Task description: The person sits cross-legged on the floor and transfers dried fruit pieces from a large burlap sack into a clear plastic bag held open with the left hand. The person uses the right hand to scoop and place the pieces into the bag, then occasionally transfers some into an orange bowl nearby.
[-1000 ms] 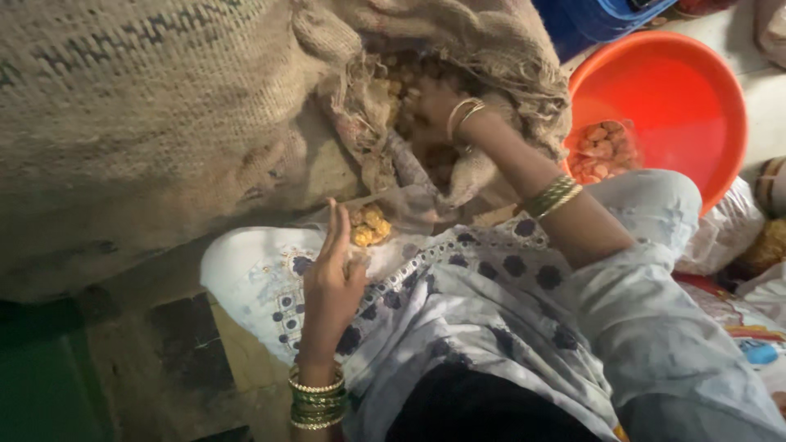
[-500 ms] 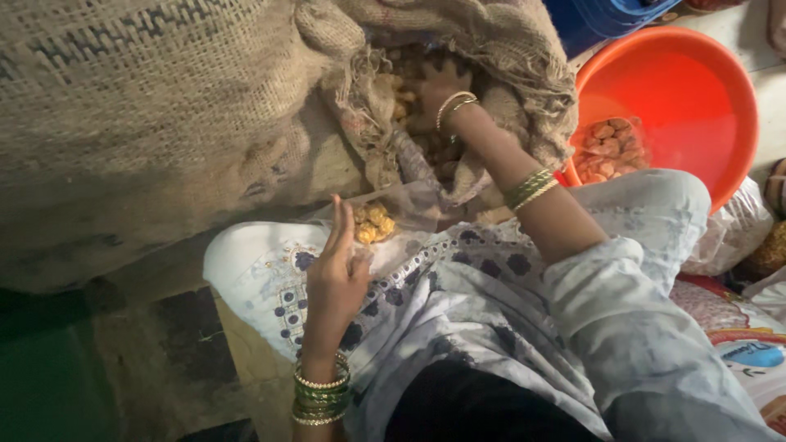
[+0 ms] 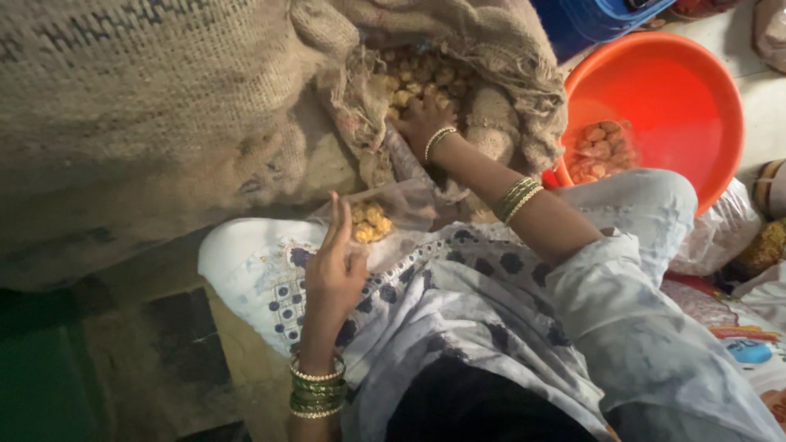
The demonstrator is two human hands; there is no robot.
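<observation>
Down from the head view, the right hand (image 3: 422,119) is deep in the sack (image 3: 164,106) mouth, fingers bent into the nuts (image 3: 413,78), which lie right under and just past it. Nearer the body, the left hand (image 3: 336,270) pinches open a clear bag (image 3: 393,209) with a few nuts inside. An orange tub (image 3: 663,90) sits to the right.

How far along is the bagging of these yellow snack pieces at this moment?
Early. Done: a small heap of yellow pieces lies in the clear bag on the lap, and the orange tub holds one filled packet. In hand: the right hand reaches into the burlap sack; the left hand steadies the bag's edge. Left: the bag is mostly unfilled, and many pieces show in the sack's mouth.
</observation>
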